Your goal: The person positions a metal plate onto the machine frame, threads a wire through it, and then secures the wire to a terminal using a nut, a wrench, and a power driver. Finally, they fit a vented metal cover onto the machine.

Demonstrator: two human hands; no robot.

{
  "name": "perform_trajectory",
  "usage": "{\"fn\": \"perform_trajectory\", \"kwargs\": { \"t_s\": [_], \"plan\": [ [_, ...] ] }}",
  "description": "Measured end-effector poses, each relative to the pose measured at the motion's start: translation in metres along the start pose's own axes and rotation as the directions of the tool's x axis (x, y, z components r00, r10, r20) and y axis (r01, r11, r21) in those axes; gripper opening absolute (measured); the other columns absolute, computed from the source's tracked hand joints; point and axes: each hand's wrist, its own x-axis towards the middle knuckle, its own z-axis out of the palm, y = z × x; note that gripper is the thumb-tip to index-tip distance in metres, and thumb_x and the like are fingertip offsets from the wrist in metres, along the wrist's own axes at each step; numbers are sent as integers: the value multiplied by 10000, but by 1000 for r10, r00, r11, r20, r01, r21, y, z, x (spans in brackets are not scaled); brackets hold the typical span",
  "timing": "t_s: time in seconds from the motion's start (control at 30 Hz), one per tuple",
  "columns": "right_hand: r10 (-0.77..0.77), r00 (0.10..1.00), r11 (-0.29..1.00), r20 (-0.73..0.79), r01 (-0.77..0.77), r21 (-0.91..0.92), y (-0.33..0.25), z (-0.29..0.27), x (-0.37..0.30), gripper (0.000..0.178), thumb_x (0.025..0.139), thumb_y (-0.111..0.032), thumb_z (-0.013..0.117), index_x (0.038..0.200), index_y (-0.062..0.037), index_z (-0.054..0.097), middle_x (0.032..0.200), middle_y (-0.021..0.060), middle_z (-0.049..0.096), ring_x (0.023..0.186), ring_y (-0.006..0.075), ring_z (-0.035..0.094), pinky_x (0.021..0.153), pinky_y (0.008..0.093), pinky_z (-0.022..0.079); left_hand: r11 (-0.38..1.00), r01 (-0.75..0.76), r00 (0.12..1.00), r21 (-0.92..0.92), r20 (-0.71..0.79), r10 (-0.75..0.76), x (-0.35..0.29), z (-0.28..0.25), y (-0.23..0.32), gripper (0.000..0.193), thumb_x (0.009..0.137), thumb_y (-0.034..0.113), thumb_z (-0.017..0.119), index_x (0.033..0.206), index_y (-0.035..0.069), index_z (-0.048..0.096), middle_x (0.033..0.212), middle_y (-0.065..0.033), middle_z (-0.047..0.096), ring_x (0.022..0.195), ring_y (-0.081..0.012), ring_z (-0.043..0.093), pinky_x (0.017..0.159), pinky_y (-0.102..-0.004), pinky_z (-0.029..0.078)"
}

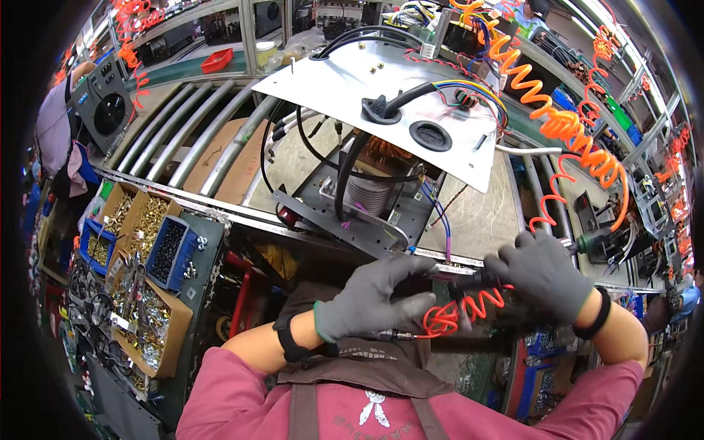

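My right hand (546, 277), in a grey glove, is closed around a dark, cylindrical air tool (475, 281), its exact kind blurred. A dark green fitting (591, 240) shows beyond that hand, beside the orange coiled hose (622, 198). To its left, my gloved left hand (370, 299) has thumb and fingers apart around a dark gap, with no held thing visible. A red coiled cord (444, 320) hangs between the hands. In front of me stands a metal chassis (352, 220) with a coil inside, under a tilted white metal panel (330, 79) carrying cables.
Metal rollers (187, 132) extend leftward from the work surface. Boxes of screws (150, 220) and a blue bin of black parts (170, 253) stand at left. More orange hoses (528, 84) hang overhead. Another person (59, 132) stands at far left near a black unit (106, 106).
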Motion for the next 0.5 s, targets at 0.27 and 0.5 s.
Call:
{"fn": "perform_trajectory", "kwargs": {
  "t_s": [0.27, 0.5],
  "plan": [
    [-415, 875, 833, -249, 256, -491, -55, -82, -1, 317, 739, -201, 647, 1050, -165, 596, 877, -21, 546, 848, 163, 563, 741, 313, 475, 382, 318, 904, -868, 399, 155, 2, 8, 25, 793, 866, 272, 708, 1475, 9, 274, 1359, -114, 476, 1231, -170, 459, 1045, -325, 377],
    [-864, 395, 428, -313, 247, -869, -66, -133, 83, 246, 797, -161, 658, 1003, -42, 598, 964, 42, 576, 867, 200, 606, 794, 399, 548, 105, 350, 861, -931, 276, -426, -71, -56, 48, 765, 742, 372, 775, 1320, 34, 404, 1181, -92, 549, 1036, -200, 559, 885, -345, 475]
  ]
}}
